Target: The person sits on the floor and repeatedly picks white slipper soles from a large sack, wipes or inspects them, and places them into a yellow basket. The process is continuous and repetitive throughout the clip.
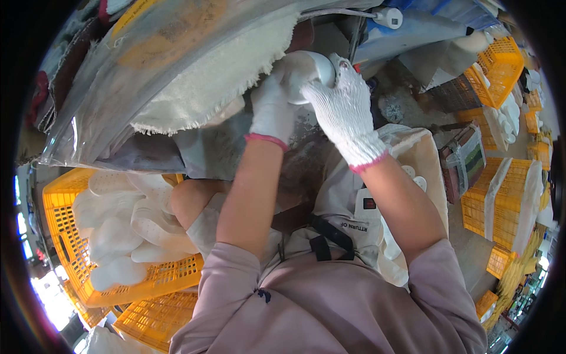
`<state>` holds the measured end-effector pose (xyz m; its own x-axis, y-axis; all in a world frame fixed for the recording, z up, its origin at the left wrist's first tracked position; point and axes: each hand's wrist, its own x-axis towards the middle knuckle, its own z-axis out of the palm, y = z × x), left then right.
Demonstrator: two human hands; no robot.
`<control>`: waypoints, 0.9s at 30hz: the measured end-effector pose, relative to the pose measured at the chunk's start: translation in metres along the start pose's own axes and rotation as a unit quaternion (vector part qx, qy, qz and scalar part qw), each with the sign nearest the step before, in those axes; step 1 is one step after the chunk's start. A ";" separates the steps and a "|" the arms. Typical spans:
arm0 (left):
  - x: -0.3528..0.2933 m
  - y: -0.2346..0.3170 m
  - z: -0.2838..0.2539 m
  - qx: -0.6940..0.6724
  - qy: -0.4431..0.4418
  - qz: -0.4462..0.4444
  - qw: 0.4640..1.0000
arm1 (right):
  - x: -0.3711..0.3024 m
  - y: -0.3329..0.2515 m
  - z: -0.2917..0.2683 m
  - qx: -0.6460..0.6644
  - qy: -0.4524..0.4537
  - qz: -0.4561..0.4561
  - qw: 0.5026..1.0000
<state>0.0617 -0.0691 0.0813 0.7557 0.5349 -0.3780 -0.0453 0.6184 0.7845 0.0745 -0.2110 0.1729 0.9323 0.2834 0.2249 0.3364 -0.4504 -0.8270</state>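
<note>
Gloves (356, 127) on both hands in the head view, white with pink cuffs. The curved white piece (308, 66) they're working on sits at upper centre of the frame. Right hand (344, 97) has it clamped at its right end, thumb on the near edge. Left hand (274, 103) is right up against the other end, but it's blurry and the fingers are hidden, so can't tell how tight that grip is. Frayed off-white cloth (218, 82) hangs just left of it, and a yellow crate (65, 236) full of white pieces (118, 236) is lower left.
</note>
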 end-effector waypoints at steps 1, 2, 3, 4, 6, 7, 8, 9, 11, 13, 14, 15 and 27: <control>0.002 0.005 -0.019 0.121 -0.033 0.006 0.992 | 0.005 0.004 0.008 0.026 0.005 -0.001 1.000; 0.004 0.016 -0.040 0.164 -0.039 -0.012 0.986 | 0.010 0.010 0.011 0.037 -0.004 0.002 0.999; -0.003 0.027 -0.061 0.230 0.020 -0.086 0.969 | 0.018 0.015 0.018 0.048 -0.013 0.006 0.999; -0.010 0.041 -0.081 0.439 0.027 -0.046 0.897 | 0.024 0.020 0.021 0.042 -0.035 0.013 0.998; -0.038 0.066 -0.112 0.567 -0.027 0.030 0.823 | 0.040 0.025 0.030 0.072 -0.081 0.051 0.993; -0.054 0.070 -0.118 0.560 -0.087 0.085 0.819 | 0.047 0.024 0.031 0.085 -0.103 0.071 0.988; -0.072 0.066 -0.119 0.585 -0.095 0.088 0.800 | 0.050 0.020 0.034 0.101 -0.124 0.103 0.982; -0.085 0.054 -0.113 0.584 -0.109 0.136 0.793 | 0.050 0.014 0.028 0.126 -0.115 0.109 0.979; -0.098 0.013 -0.089 0.378 -0.186 0.124 0.899 | 0.040 -0.004 0.019 0.171 -0.171 0.152 0.958; -0.074 -0.031 -0.056 0.301 -0.159 0.133 0.931 | 0.017 -0.021 -0.003 0.175 -0.223 0.156 0.946; -0.051 -0.048 -0.040 0.237 -0.177 0.104 0.950 | 0.001 -0.025 -0.015 -0.064 -0.138 -0.163 0.975; -0.031 -0.059 -0.028 0.140 -0.173 0.049 0.974 | -0.011 -0.028 -0.027 -0.127 -0.137 -0.283 0.941; -0.081 -0.008 -0.100 -0.274 -0.102 -0.113 0.950 | -0.108 -0.049 0.002 -0.302 -0.240 -0.393 0.835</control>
<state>-0.0643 -0.0602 0.0564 0.8946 0.2656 -0.3594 -0.1585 0.9405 0.3004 -0.0433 -0.2179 0.1885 0.2804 0.9335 0.2237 0.9598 -0.2693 -0.0791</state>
